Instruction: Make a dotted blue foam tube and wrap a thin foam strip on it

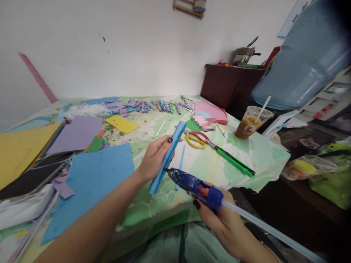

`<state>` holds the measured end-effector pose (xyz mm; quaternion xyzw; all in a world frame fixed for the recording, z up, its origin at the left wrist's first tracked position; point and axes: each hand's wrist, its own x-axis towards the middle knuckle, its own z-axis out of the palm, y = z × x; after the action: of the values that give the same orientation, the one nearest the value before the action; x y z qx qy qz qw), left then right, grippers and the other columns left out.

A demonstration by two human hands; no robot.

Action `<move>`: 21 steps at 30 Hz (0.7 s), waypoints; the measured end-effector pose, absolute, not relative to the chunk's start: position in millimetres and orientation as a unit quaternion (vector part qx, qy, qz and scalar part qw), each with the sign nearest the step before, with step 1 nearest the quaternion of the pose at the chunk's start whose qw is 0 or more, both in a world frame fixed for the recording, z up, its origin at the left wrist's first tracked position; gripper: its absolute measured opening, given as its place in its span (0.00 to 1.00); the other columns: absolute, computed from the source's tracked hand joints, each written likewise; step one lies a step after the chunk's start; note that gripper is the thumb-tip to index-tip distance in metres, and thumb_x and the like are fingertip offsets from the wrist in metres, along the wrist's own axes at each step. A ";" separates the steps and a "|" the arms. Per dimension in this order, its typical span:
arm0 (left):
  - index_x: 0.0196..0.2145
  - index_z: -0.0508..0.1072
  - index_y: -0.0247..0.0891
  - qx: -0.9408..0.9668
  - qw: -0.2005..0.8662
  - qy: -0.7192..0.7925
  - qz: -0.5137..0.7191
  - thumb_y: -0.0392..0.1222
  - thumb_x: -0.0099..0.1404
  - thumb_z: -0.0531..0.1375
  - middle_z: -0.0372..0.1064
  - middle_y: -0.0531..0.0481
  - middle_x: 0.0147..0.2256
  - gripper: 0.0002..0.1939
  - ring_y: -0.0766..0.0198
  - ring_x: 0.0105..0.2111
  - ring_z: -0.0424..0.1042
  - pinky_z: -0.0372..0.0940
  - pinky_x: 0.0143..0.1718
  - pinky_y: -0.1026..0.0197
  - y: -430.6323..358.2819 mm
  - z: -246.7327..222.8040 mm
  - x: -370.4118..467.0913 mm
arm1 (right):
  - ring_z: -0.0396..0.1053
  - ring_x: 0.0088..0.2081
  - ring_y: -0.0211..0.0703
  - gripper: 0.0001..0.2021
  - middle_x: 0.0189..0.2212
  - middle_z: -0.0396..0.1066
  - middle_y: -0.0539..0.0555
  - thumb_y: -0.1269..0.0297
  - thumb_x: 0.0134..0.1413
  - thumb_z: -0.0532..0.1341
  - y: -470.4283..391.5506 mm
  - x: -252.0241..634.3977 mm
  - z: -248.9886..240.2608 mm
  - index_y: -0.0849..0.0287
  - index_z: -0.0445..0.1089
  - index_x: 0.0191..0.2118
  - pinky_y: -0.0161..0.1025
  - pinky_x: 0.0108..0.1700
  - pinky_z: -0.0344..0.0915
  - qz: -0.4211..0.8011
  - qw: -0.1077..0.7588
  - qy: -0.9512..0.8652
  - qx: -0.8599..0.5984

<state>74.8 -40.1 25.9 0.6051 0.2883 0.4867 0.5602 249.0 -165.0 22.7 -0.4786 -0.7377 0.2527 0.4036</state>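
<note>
My left hand (155,157) is closed around a rolled tube of blue craft foam (175,137), which slants up and to the right above the table. My right hand (219,215) grips a dark blue hot glue gun (189,182) with a long translucent glue stick (263,223) coming out of its back. The nozzle is at the side of the tube, just below my left fingers; whether it touches cannot be made out. Beneath the tube lies a thin blue strip (181,160). A large blue foam sheet (95,179) rests left of my left hand.
Yellow-and-red scissors (196,140) and a green utility knife (233,159) lie right of the tube. An iced drink cup (248,124) stands near the table's right side. Purple (78,133) and yellow (122,124) sheets, scraps and curled strips cover the left and back. A large water bottle (301,62) looms at right.
</note>
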 end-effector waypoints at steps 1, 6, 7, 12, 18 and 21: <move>0.46 0.71 0.35 0.604 0.559 0.288 0.490 0.49 0.69 0.53 0.56 0.59 0.17 0.16 0.74 0.15 0.52 0.51 0.15 0.70 -40.1 26.2 74.9 | 0.58 0.23 0.34 0.08 0.22 0.58 0.47 0.69 0.56 0.51 -165.0 248.3 22.7 0.57 0.58 0.26 0.32 0.25 0.56 0.256 0.407 -0.735 -0.478; 0.46 0.71 0.34 0.592 0.563 0.287 0.500 0.48 0.69 0.53 0.57 0.59 0.18 0.17 0.75 0.13 0.52 0.52 0.13 0.70 -41.8 27.6 74.9 | 0.58 0.22 0.35 0.08 0.21 0.58 0.48 0.68 0.54 0.51 -167.8 243.3 24.4 0.56 0.57 0.24 0.32 0.24 0.56 0.269 0.418 -0.716 -0.490; 0.47 0.71 0.35 0.588 0.565 0.287 0.502 0.48 0.69 0.53 0.57 0.59 0.17 0.16 0.75 0.12 0.52 0.51 0.13 0.71 -42.1 28.0 75.0 | 0.57 0.22 0.36 0.08 0.20 0.58 0.48 0.68 0.53 0.51 -168.9 242.5 24.8 0.56 0.57 0.24 0.32 0.23 0.56 0.272 0.416 -0.715 -0.491; 0.47 0.71 0.35 0.574 0.572 0.287 0.510 0.48 0.69 0.54 0.57 0.59 0.17 0.17 0.75 0.11 0.52 0.51 0.11 0.71 -42.2 29.5 75.7 | 0.58 0.22 0.37 0.09 0.20 0.58 0.49 0.66 0.53 0.53 -173.3 240.7 23.8 0.56 0.59 0.23 0.34 0.24 0.57 0.260 0.405 -0.715 -0.508; 0.46 0.71 0.34 0.561 0.584 0.281 0.516 0.48 0.68 0.55 0.57 0.59 0.16 0.17 0.75 0.11 0.52 0.52 0.11 0.71 -42.4 29.0 75.6 | 0.57 0.22 0.35 0.09 0.20 0.56 0.47 0.68 0.54 0.51 -168.9 240.9 21.0 0.56 0.56 0.24 0.32 0.23 0.55 0.264 0.421 -0.717 -0.489; 0.47 0.70 0.34 0.553 0.586 0.276 0.524 0.48 0.68 0.55 0.57 0.59 0.17 0.16 0.74 0.11 0.53 0.52 0.10 0.71 -42.2 29.1 75.8 | 0.57 0.21 0.35 0.07 0.20 0.57 0.47 0.70 0.51 0.51 -168.6 239.8 21.9 0.56 0.56 0.24 0.33 0.23 0.55 0.264 0.424 -0.719 -0.482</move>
<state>75.8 -42.2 29.1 0.5528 0.2759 0.5242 0.5861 239.8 -168.6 21.9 -0.4824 -0.7192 0.2643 0.4245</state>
